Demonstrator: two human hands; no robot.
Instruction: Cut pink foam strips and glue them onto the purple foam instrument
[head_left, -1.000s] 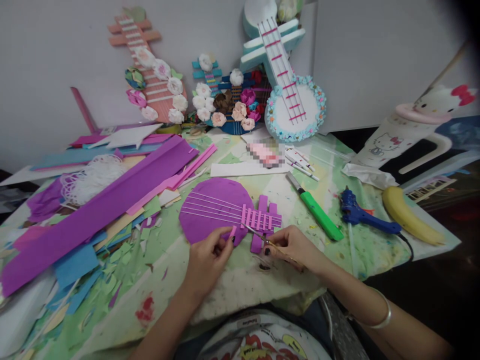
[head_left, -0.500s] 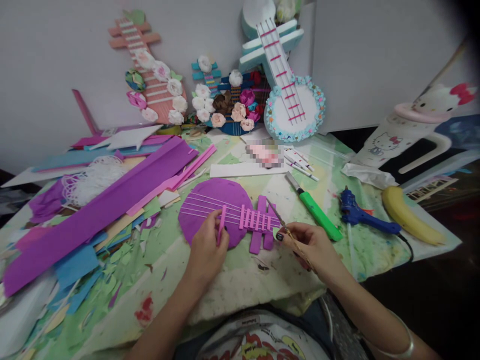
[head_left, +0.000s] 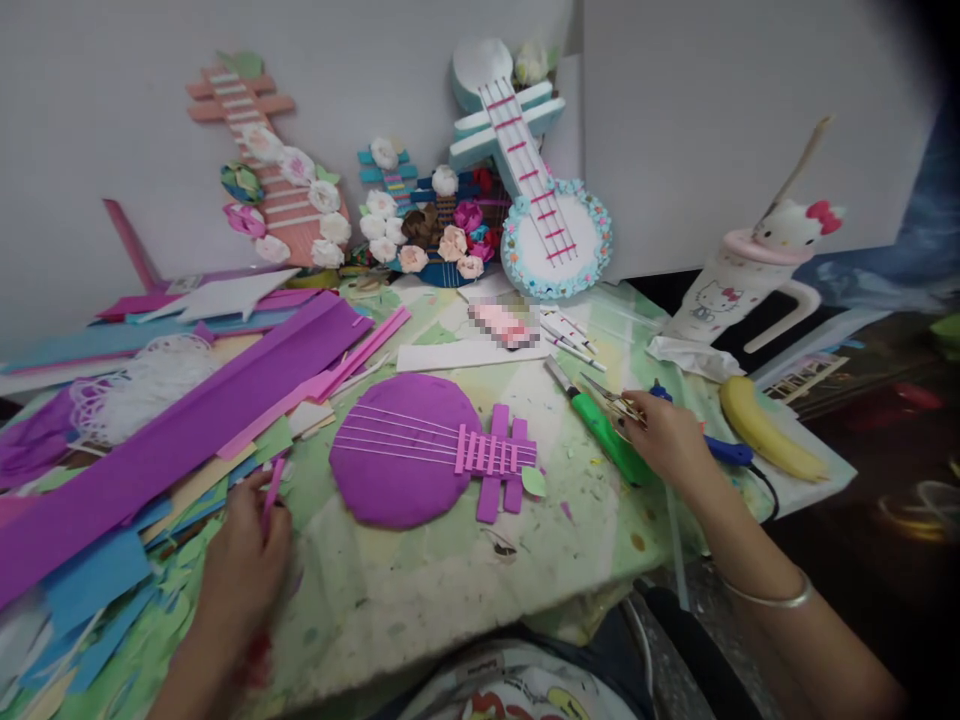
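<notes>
Has the purple pipa-shaped craft (head_left: 409,480) flat on the paint-stained tablecloth (head_left: 375,610) at mid-table, taken here as the centre of the dial, with round body toward 9 o'clock and crosspieces toward 3. Bears white strings (head_left: 397,415) along body and neck, a row of pink frets (head_left: 490,453) across the neck, and a pale green leaf-shaped piece (head_left: 534,482) by the neck's end, between 3 and 4 o'clock.

Holds a narrow pink strip (head_left: 274,488) in the left hand (head_left: 249,535), at 8 o'clock and well apart from the craft, with fingers bent, half closed and pinching. Hangs over or rests on the paper scraps (head_left: 146,640); cannot tell which.

Grips gold-handled scissors (head_left: 616,402) in the right hand (head_left: 666,437), at 3 o'clock, with fingers curled round the handles and blades toward 10 o'clock. Partly hides a blue glue gun (head_left: 729,451) and sits close by the green utility knife (head_left: 606,432); cannot tell whether touching it.

Farther out at 3 o'clock, shows a banana (head_left: 772,432); at 2, a Hello Kitty tumbler (head_left: 712,300). At 1 o'clock, has a white-and-turquoise pipa model (head_left: 555,235) with flowered rim; at 11, a salmon-pink model (head_left: 292,215) with paper roses. Toward 10, shows a long purple sheet (head_left: 202,412) and white cord (head_left: 146,390).
</notes>
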